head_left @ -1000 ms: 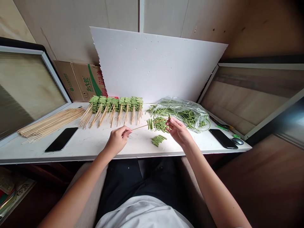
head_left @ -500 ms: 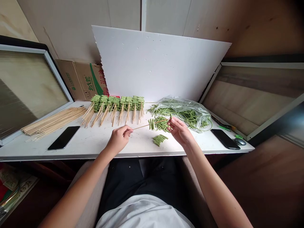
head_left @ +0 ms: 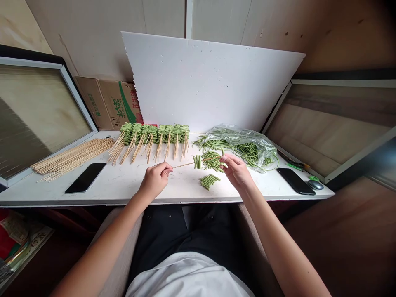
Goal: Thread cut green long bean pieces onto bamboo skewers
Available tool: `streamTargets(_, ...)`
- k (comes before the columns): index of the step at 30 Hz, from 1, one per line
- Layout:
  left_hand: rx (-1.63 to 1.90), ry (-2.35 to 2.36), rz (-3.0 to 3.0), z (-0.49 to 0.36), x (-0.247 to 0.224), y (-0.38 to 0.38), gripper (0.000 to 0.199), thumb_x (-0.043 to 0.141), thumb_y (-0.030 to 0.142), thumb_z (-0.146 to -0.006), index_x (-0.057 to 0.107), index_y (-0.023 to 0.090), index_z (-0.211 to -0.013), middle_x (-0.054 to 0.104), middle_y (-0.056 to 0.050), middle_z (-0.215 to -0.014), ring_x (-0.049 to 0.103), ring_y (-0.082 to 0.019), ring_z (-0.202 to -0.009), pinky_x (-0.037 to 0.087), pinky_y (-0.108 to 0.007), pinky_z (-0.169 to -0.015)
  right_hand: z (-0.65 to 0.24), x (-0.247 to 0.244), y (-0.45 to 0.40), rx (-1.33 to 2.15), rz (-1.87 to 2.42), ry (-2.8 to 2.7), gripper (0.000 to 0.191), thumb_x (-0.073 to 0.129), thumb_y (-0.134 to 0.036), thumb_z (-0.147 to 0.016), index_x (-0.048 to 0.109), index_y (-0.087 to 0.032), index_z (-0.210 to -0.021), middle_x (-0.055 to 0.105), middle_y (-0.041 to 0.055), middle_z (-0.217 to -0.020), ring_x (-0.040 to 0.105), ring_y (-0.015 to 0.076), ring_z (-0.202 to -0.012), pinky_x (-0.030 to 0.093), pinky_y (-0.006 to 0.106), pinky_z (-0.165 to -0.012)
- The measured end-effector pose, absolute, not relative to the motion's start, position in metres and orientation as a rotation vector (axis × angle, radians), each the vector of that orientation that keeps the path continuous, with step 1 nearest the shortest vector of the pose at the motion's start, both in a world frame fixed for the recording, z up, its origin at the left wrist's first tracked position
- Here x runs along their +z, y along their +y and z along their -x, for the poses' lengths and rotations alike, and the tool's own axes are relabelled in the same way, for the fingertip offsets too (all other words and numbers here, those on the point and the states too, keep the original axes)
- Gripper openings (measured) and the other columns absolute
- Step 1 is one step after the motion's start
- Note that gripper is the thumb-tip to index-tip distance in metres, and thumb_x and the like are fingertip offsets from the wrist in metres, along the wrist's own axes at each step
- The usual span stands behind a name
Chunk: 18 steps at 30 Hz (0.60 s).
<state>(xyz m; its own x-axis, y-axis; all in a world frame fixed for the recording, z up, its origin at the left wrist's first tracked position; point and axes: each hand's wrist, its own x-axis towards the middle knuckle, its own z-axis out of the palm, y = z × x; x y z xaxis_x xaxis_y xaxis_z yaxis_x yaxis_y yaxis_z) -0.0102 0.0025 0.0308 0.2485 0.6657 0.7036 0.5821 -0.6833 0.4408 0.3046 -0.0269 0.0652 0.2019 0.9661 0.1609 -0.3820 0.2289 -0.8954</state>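
Observation:
My left hand [head_left: 154, 180] pinches the near end of a thin bamboo skewer [head_left: 185, 164] above the white table [head_left: 123, 192]. Several short green bean pieces [head_left: 197, 162] stand threaded across the skewer. My right hand [head_left: 236, 171] is at the skewer's far end, its fingers closed on a cut bean piece [head_left: 222, 152]. Just left of that hand lies a heap of cut beans [head_left: 212, 161], and a small bundle of cut beans [head_left: 209, 181] lies nearer me.
A row of finished bean skewers [head_left: 154, 138] stands at the back, with a loose bamboo skewer pile [head_left: 74, 159] to the left. A plastic bag of long beans [head_left: 244, 147] sits right. Phones [head_left: 86, 177] [head_left: 296, 181] lie at both sides, near a computer mouse [head_left: 315, 185].
Both hands keep the same hold on the skewer, shifted slightly to the right. The camera view has moved a little, so the table appears to shift right.

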Motion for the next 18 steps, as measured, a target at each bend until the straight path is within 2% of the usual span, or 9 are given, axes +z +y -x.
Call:
streamTargets(7, 1.439, 1.231, -2.433, 0.015, 0.03, 0.005, 0.022, 0.053, 0.016, -0.094, 0.071, 0.021, -0.083, 0.069, -0.001, -0.069, 0.064, -0.017, -0.063, 0.045, -0.026, -0.066, -0.297, 0.057, -0.026, 1.062, 0.872, -0.862, 0.029, 0.1, -0.037, -0.058, 0.083, -0.026, -0.079, 0.071, -0.0005, -0.08, 0.054, 0.0141, -0.071, 0.046, 0.03, -0.063)
streamTargets(14, 1.306, 1.229, -2.344, 0.018, 0.033, 0.008, 0.023, 0.052, 0.019, -0.094, 0.073, 0.021, -0.085, 0.068, 0.0, -0.066, 0.062, -0.016, -0.06, 0.046, -0.026, -0.063, -0.297, 0.053, -0.024, 0.995, 0.897, -0.885, 0.031, 0.1, -0.04, -0.06, 0.084, -0.027, -0.083, 0.074, 0.001, -0.084, 0.059, 0.0163, -0.077, 0.048, 0.032, -0.068)
streamTargets(18, 1.216, 1.172, -2.352, 0.021, 0.029, 0.012, 0.027, 0.047, 0.01, -0.088, 0.072, 0.021, -0.087, 0.067, 0.0, -0.068, 0.066, -0.017, -0.066, 0.049, -0.025, -0.068, -0.295, 0.055, -0.025, 0.952, 0.872, -0.905, 0.033, 0.099, -0.043, -0.063, 0.085, -0.028, -0.088, 0.075, 0.0017, -0.089, 0.06, 0.0166, -0.078, 0.049, 0.033, -0.072)
